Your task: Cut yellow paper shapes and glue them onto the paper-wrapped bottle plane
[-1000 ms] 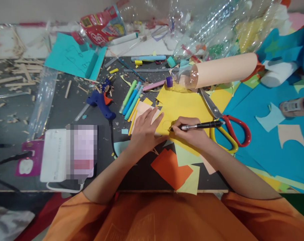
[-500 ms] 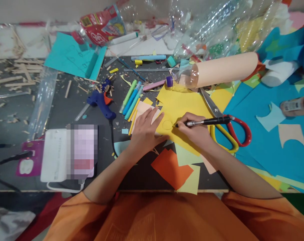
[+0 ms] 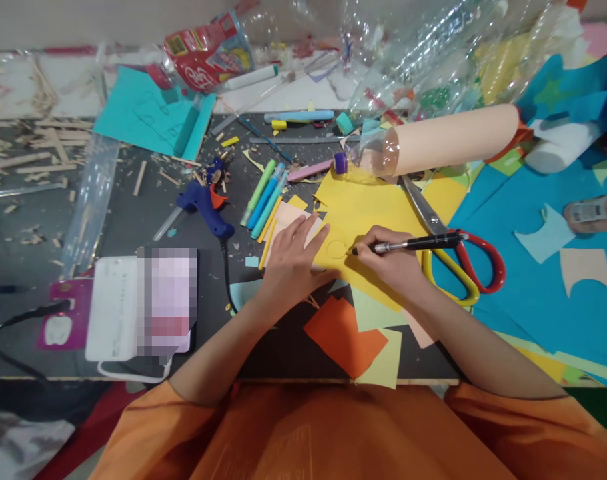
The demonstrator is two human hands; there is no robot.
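Note:
My right hand point(image 3: 388, 257) grips a black and silver pen point(image 3: 413, 243), its tip just right of a small circle drawn on a yellow sheet of paper point(image 3: 373, 207). Spread fingers of my left hand point(image 3: 296, 260) lie flat on the sheet's left edge and on a pale pink paper piece point(image 3: 288, 217). Scissors point(image 3: 463, 260) with one red and one yellow handle loop rest by my right wrist, partly over the yellow sheet. Below the hands lies an orange paper piece point(image 3: 346, 337) on pale green scraps.
Several markers point(image 3: 266, 197) and a blue glue gun point(image 3: 203, 207) lie left of my hands. A bottle wrapped in peach paper point(image 3: 453, 140) lies behind the scissors. Blue paper sheets point(image 3: 528, 293) cover the right side. A phone point(image 3: 171, 300) and white power bank point(image 3: 112, 310) sit at left.
The whole view has shifted slightly, so everything appears a little further right. Both hands keep nearly the same pose on the yellow sheet, and the pen stays by the drawn circle.

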